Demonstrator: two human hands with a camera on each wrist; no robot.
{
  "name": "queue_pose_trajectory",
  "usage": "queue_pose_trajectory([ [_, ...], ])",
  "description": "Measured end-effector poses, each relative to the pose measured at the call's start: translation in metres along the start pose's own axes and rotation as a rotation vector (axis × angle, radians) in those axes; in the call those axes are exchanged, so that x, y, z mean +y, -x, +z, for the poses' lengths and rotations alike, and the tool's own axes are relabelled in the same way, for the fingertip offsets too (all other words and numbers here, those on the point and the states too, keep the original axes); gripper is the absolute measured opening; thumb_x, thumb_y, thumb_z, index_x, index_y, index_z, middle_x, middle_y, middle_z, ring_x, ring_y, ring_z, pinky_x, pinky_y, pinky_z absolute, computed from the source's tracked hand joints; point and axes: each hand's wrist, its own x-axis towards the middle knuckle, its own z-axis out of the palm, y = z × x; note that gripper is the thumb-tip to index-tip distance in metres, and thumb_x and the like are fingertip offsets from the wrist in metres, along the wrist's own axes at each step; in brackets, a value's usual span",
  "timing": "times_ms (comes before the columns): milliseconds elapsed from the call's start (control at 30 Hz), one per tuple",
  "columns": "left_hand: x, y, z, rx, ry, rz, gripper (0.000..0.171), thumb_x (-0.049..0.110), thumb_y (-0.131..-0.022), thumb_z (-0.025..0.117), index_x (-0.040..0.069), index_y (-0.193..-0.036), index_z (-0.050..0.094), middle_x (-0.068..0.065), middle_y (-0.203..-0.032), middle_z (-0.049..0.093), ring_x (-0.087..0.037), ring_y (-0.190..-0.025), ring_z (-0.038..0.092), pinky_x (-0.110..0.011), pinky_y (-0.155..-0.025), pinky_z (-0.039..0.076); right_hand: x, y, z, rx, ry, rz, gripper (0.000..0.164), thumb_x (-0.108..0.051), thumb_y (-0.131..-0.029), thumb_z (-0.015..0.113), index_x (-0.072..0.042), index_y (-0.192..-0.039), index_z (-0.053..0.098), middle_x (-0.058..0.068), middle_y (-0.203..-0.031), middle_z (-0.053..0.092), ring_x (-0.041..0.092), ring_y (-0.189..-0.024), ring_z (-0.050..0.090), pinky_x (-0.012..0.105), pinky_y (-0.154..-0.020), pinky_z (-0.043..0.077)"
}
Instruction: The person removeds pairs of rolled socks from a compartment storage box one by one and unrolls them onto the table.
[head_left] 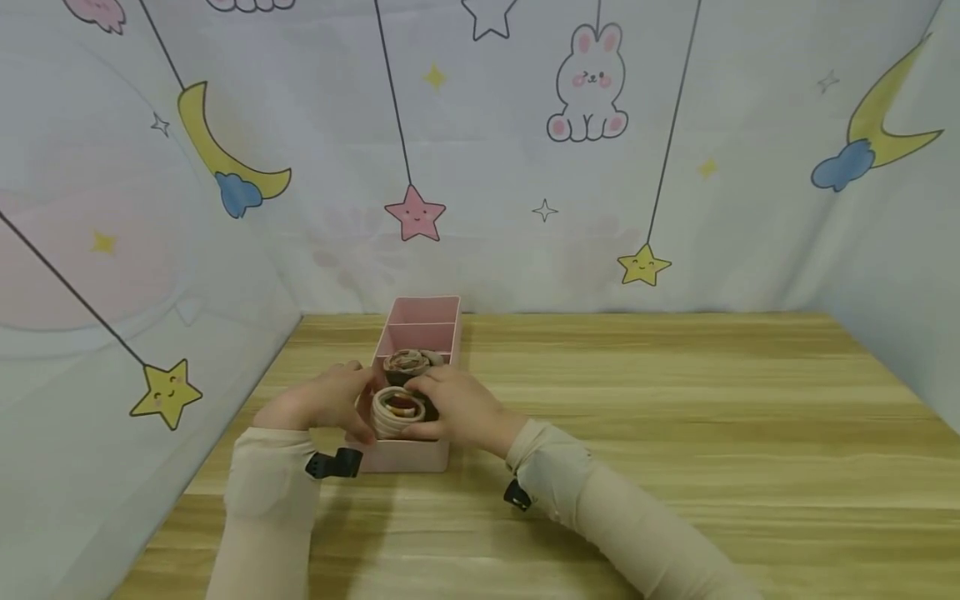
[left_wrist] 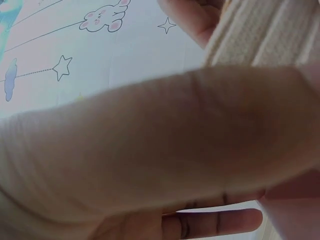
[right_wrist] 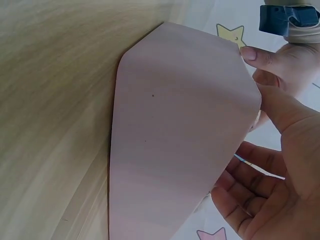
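A cream rolled sock (head_left: 388,422), its ribbed knit (left_wrist: 265,37) close up in the left wrist view, stands at the near end of a pink divided box (head_left: 408,456). My right hand (head_left: 468,408) grips this roll from the right, thumb at its near side and fingers over the top. From the left, my left hand (head_left: 322,404) rests against the roll and the box's side, thumb lowered near the front rim. Its blurred thumb (left_wrist: 165,140) crosses the left wrist view, with a straight finger below. Behind the cream roll sits a darker brown-patterned roll (head_left: 408,362).
Two compartments at the box's far end show their bare pink walls (head_left: 423,310). The box stands on a wood-grain table (head_left: 675,433), left of its middle. A white curtain (head_left: 510,167) printed with stars, moons and a rabbit hangs behind and along the sides.
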Motion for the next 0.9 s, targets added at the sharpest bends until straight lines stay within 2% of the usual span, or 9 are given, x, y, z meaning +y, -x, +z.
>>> queue_pose_trajectory([
  [267, 0.000, 0.001, 0.000, -0.007, 0.018, -0.011, 0.051, 0.024, -0.064, 0.088, 0.011, -0.105, 0.060, -0.009, -0.099, 0.053, -0.024, -0.090, 0.047, -0.041, -0.077, 0.045, -0.004, -0.007, 0.007, 0.022, 0.079, 0.008, 0.057, -0.055, -0.083, 0.067, -0.010, -0.118, 0.063, 0.002, -0.116, 0.064, 0.020, -0.115, 0.057, 0.033, -0.104, 0.044],
  [400, 0.001, 0.000, -0.002, -0.005, 0.023, -0.009, 0.051, 0.025, -0.064, 0.088, 0.011, -0.103, 0.059, -0.009, -0.098, 0.052, -0.024, -0.090, 0.047, -0.040, -0.077, 0.045, -0.006, -0.009, 0.008, 0.024, 0.069, 0.015, 0.053, -0.054, -0.081, 0.069, -0.011, -0.111, 0.063, 0.001, -0.110, 0.062, 0.019, -0.112, 0.057, 0.032, -0.105, 0.043],
  [633, 0.001, -0.001, -0.004, -0.007, 0.026, -0.016, 0.052, 0.025, -0.064, 0.089, 0.010, -0.104, 0.059, -0.010, -0.098, 0.052, -0.024, -0.089, 0.047, -0.040, -0.077, 0.046, -0.009, -0.008, 0.004, -0.005, -0.011, 0.029, 0.045, -0.046, -0.082, 0.072, -0.011, -0.107, 0.058, 0.000, -0.103, 0.063, 0.016, -0.098, 0.058, 0.028, -0.084, 0.049],
  [900, 0.001, 0.000, -0.001, -0.008, 0.024, -0.010, 0.051, 0.025, -0.063, 0.089, 0.011, -0.102, 0.059, -0.009, -0.097, 0.052, -0.023, -0.089, 0.047, -0.039, -0.077, 0.045, -0.011, -0.007, 0.003, -0.014, -0.020, 0.056, 0.043, -0.045, -0.081, 0.072, -0.013, -0.107, 0.058, -0.002, -0.100, 0.064, 0.014, -0.093, 0.058, 0.026, -0.078, 0.049],
])
